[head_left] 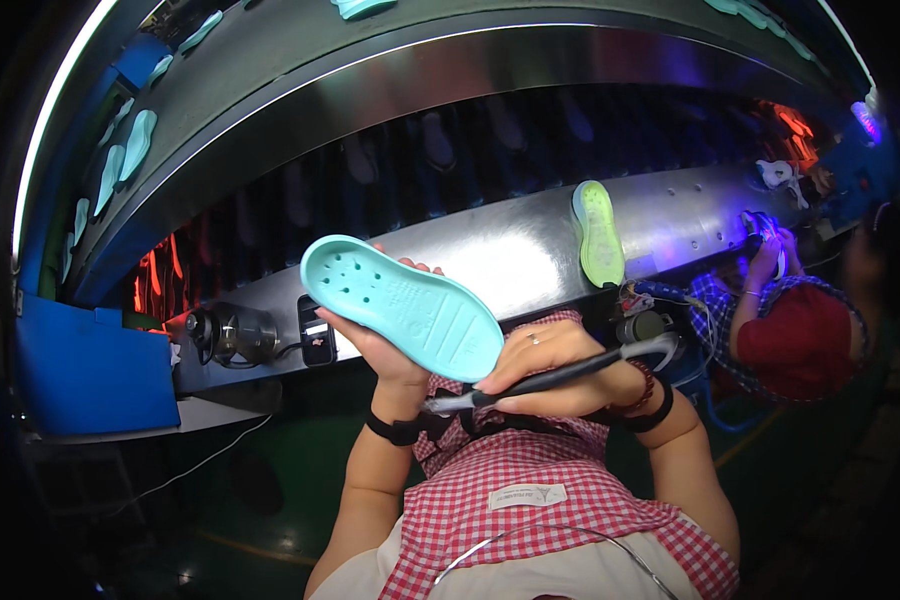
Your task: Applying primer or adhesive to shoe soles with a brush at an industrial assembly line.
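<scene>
We record our left hand (378, 350), fingers curled around the turquoise sole (400, 310) near the front edge of the desk (520, 250); our right hand (573, 345), fingers closed around a black tool (545, 381). A glass jug (248, 335) and black tray (317, 350) bound the left; a lime sole (598, 235) and co-worker (795, 330), the right.

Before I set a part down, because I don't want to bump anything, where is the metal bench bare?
Bare metal bench shows between the held teal sole and the yellow-green sole; another patch lies between that sole and the co-worker's hands. It is crowded at the left, by the glass jug and black tray, and around those hands.
</scene>
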Demonstrator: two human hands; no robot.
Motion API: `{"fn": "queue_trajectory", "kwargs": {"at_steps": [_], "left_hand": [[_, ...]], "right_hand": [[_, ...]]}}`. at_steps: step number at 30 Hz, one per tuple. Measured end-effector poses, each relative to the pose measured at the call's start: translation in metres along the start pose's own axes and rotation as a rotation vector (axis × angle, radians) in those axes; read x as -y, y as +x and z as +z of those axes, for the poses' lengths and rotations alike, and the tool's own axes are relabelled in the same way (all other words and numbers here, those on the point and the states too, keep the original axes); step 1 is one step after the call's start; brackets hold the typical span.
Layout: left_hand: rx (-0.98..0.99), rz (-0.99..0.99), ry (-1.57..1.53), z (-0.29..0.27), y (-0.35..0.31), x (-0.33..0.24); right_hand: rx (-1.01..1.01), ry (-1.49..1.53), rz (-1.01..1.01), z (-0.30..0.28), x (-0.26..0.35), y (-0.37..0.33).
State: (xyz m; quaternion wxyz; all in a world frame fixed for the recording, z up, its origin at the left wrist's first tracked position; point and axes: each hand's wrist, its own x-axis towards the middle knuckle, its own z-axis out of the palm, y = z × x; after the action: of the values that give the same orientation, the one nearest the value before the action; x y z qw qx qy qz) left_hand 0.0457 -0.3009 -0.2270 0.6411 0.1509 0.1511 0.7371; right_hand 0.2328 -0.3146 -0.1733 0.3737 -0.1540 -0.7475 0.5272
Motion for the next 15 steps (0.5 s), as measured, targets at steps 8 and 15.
{"fn": "queue_trajectory", "kwargs": {"at_steps": [8, 15], "left_hand": [[0.098, 0.029, 0.080, 0.016, 0.010, -0.024], [0.095, -0.091, -0.080, 0.046, -0.001, -0.023]], "right_hand": [[-0.014, 0.041, 0.064, -0.014, -0.009, 0.001], [-0.292, 0.720, 0.245, -0.002, -0.022, -0.002]]}}
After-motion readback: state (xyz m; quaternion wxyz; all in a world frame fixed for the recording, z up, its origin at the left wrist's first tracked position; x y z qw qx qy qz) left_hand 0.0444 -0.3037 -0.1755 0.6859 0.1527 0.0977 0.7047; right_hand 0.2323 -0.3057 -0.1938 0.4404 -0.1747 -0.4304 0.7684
